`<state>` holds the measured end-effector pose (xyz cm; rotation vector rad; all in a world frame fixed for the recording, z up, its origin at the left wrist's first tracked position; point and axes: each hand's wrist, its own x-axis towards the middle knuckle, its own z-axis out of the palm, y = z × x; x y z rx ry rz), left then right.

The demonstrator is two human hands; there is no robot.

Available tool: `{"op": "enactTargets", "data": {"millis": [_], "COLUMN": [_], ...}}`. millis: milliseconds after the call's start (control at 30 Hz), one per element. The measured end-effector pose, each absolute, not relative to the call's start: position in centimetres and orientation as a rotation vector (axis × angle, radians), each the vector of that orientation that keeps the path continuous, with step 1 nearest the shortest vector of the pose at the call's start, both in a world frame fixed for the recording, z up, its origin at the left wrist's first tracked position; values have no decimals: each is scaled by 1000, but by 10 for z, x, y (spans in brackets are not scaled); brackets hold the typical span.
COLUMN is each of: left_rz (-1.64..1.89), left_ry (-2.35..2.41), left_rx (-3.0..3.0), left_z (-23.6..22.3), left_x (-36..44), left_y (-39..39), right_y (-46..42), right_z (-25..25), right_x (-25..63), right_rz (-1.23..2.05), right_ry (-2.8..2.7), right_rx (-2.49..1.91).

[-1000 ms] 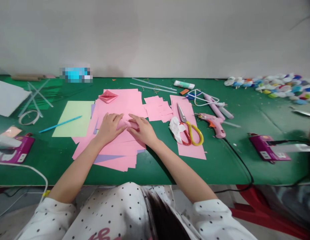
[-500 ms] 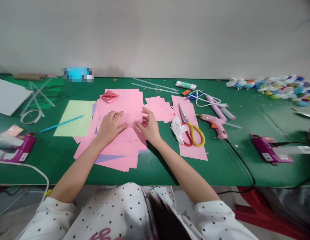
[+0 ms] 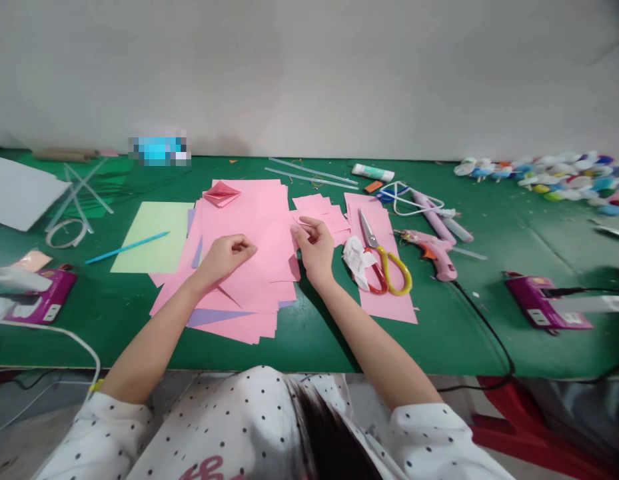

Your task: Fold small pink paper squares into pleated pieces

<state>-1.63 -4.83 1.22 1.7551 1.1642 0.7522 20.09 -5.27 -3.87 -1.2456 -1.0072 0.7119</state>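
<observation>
A stack of pink paper sheets (image 3: 254, 207) lies in front of me, a few purple edges showing. Above the lower middle of it is my left hand (image 3: 229, 257), closed with thumb and fingertips together. Whether a thin piece is pinched there I cannot make out. At the stack's right edge is my right hand (image 3: 315, 250), its fingers loosely bent and the thumb slightly apart from the index finger. Small pink paper pieces (image 3: 324, 215) lie just beyond those fingers. On the stack's far left corner rests a folded pink paper shape (image 3: 222, 195).
Scissors (image 3: 372, 240) with red and yellow handles lie on a pink sheet at right, beside a pink glue gun (image 3: 432, 250). Left are a pale green sheet (image 3: 154, 227) with a blue pencil (image 3: 126, 248) and a purple power strip (image 3: 54, 293). A glue stick (image 3: 373, 173) lies behind.
My hands have moved apart and no longer hold the small pink sheet between them. The right hand has shifted right, and the left hand's fingers have curled together.
</observation>
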Motion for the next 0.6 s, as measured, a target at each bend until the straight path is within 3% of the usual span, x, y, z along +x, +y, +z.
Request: {"op": "enactTargets", "data": {"millis": [200, 400, 600], "left_rz": [652, 777, 903], "left_ry": [1001, 1067, 1071], "left_rx": [1530, 1430, 1416], "left_z": [10, -4, -1], "left_x": [-8, 12, 8], "left_y": [-52, -46, -42], "right_y": [-58, -72, -72], "right_z": [-33, -22, -15], "right_x": [197, 185, 186], "right_rz": [612, 649, 1147], "right_ry": [-1037, -1117, -906], "right_rx": [-1262, -1305, -1105]}}
